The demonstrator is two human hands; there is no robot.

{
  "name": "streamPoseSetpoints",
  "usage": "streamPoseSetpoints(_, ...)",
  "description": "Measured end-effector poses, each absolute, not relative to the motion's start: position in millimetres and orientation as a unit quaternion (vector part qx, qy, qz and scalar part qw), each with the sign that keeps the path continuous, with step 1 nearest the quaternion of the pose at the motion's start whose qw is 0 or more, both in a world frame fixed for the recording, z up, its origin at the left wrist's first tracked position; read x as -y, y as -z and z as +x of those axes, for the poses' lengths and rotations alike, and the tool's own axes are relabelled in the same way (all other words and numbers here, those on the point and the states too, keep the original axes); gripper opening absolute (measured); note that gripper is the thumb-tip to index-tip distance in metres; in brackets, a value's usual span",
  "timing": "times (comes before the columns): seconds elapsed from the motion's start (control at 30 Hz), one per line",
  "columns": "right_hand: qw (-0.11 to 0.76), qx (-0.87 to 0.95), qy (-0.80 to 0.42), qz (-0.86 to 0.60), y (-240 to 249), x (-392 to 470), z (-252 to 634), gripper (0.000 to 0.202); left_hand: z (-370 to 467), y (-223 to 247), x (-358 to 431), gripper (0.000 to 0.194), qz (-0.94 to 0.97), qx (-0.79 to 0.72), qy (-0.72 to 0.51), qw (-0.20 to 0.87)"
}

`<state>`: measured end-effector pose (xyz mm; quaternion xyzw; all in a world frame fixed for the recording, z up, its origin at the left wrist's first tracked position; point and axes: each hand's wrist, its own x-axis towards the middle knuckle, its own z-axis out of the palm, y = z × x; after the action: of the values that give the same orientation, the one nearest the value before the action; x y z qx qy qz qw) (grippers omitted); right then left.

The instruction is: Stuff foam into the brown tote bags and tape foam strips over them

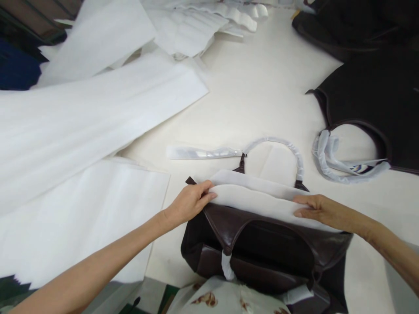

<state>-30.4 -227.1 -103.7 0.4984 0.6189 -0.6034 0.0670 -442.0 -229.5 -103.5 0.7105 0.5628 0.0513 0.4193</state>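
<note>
Dark bag [276,244], at five o'clock from the middle of our view: black body, smooth leather-like brown trim shaped in curved points, mouth facing us.

White sheet [255,198], along the bag's mouth: soft, matte, foam-like, in two visible layers, the nearer edge gently wavy.

Left hand [190,200], at the bag's ten o'clock: thumb and fingers closed, pinching one end of the white sheet. Whether the rim is caught too, we cannot tell.

Right hand [322,212], at the bag's two o'clock: thumb and fingers slightly parted against the sheet; we cannot tell how firmly it holds.

Far handle [271,139], at the bag's twelve: an arch wound in wrinkled, translucent wrap. Beside its base, at ten to eleven, we note a flat, glossy clear sleeve [206,153].

Near handle [226,265], at the bag's seven: white wrapping over a rounded form.

White sheets [81,104], between nine and ten o'clock of our view: broad, smooth, straight-edged, overlapping.

Second bag [366,96], between two and three: flat black panel, curved opening, wrapped handle [322,157].

Table [278,87], beneath: pale, plain, smooth.
</note>
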Motion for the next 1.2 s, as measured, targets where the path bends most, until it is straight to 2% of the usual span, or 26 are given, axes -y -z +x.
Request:
streamPoseSetpoints(0.1, 0.08, -0.569, 0.648, 0.499, 103, 232, -18, 0.045, -442, 101, 221, 0.019, 0.752, -0.542, 0.093, 0.364)
streamPoseSetpoints(0.17, 0.076, -0.547, 0.647, 0.526, 101, 237, -6, 0.048, -441, 102, 219, 0.022, 0.762, -0.539, 0.144, 0.329)
streamPoseSetpoints(0.23, 0.06, -0.529, 0.637, 0.557, 97, 247, 7, 0.05, -441, 106, 220, 0.026, 0.77, -0.537, 0.139, 0.315)
streamPoseSetpoints(0.4, 0.018, -0.495, 0.653, 0.574, 93, 275, 18, 0.051, -453, 130, 223, 0.044, 0.809, -0.524, -0.043, 0.261)
streamPoseSetpoints(0.47, 0.001, -0.501, 0.644, 0.577, 96, 282, 16, 0.049, -460, 140, 219, 0.048, 0.811, -0.513, -0.076, 0.27)
streamPoseSetpoints(0.67, -0.033, -0.595, 0.512, 0.618, 104, 296, 16, 0.046, -466, 141, 208, 0.046, 0.786, -0.507, -0.043, 0.351)
streamPoseSetpoints(0.87, -0.042, -0.586, 0.498, 0.638, 112, 299, 19, 0.053, -457, 123, 193, 0.044, 0.774, -0.468, 0.09, 0.418)
streamPoseSetpoints(1.0, -0.106, -0.559, 0.465, 0.679, 121, 304, 17, 0.055, -453, 128, 187, 0.038, 0.781, -0.462, 0.128, 0.4)
streamPoseSetpoints(1.13, -0.097, -0.494, 0.531, 0.682, 121, 300, 15, 0.053, -451, 128, 189, 0.034, 0.776, -0.474, 0.151, 0.387)
streamPoseSetpoints(1.2, -0.082, -0.479, 0.572, 0.661, 118, 295, 16, 0.054, -449, 120, 191, 0.04, 0.778, -0.493, 0.161, 0.355)
